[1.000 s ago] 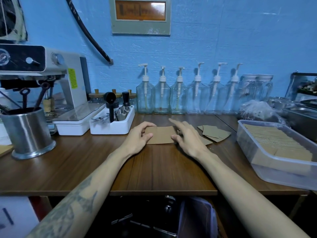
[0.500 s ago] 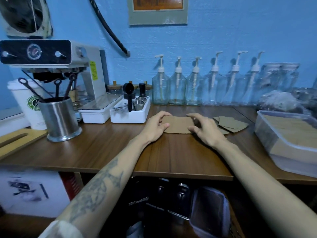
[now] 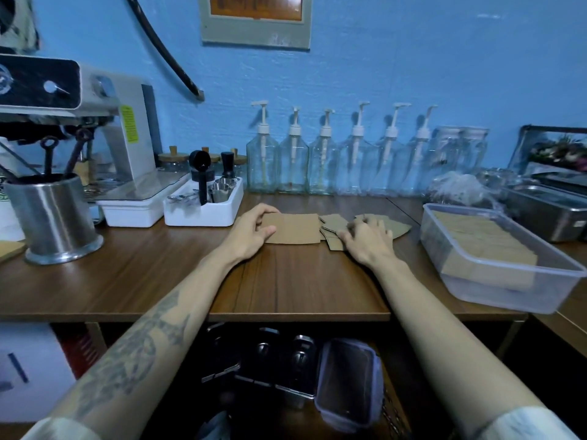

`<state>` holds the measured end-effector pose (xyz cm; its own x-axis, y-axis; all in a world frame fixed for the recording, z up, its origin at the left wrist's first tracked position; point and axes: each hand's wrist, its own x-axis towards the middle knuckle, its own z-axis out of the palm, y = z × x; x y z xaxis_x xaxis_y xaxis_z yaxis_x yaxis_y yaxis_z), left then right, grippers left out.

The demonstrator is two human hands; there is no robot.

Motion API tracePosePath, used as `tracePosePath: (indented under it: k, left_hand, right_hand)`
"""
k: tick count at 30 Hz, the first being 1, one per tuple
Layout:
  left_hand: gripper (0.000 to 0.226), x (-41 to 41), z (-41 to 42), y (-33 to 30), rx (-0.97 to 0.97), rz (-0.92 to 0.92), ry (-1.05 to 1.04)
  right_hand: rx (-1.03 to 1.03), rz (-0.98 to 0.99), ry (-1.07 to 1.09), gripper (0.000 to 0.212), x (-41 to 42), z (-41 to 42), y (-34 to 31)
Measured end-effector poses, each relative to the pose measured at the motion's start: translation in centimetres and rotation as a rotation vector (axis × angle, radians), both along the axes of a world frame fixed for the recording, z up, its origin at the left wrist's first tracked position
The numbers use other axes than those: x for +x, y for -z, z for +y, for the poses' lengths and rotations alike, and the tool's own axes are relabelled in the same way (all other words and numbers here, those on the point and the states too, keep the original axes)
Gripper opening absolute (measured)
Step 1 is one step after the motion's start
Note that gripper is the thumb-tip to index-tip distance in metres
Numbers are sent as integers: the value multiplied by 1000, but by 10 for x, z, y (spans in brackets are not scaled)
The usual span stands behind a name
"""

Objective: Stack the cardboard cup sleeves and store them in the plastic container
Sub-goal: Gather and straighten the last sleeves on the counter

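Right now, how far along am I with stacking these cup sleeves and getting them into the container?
Partly done. The plastic container already holds a thick layer of sleeves. In hand: your left hand grips a flat stack while your right hand rests on the loose sleeves. Left: gather those, add them to the stack and store it.

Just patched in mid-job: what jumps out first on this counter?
Dead centre, the left hand grips a flat stack of cardboard sleeves by its left edge, while the right hand rests on the loose sleeves scattered just to its right. At the right edge sits the clear plastic container, already holding sleeves. Along the blue wall behind stands a row of glass pump bottles.
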<state>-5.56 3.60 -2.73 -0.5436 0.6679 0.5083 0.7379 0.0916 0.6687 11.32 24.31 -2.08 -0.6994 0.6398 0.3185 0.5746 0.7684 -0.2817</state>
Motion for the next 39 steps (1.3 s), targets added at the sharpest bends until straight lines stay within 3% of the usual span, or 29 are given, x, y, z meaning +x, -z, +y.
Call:
tracePosePath:
  k: [4, 11, 17, 22, 26, 30, 36, 39]
  left_hand:
    - [27, -4, 0, 2, 0, 4, 4]
    - [26, 0, 1, 1, 20, -33, 14]
    - [27, -1, 1, 1, 17, -47, 0]
    - [28, -2, 0, 2, 9, -56, -10]
    - [26, -2, 0, 2, 4, -51, -17]
    - [27, -3, 0, 2, -8, -51, -19]
    - [26, -2, 1, 2, -1, -59, -11]
    - [25, -3, 2, 3, -3, -75, -18]
  right_hand:
    - [-50, -13, -29, 56, -4, -1, -1]
    - [-143, 114, -99, 40, -4, -3, -5]
    - [-181, 219, -146, 52, -1, -3, -8]
    - [-330, 488, -140, 78, 1, -5, -15]
    - [-420, 628, -221, 72, 2, -6, -21]
    - [-450, 682, -350, 46, 0, -12, -23]
    - [-569, 738, -440, 26, -1, -20, -26]
    - [-699, 802, -494, 31, -6, -28, -31]
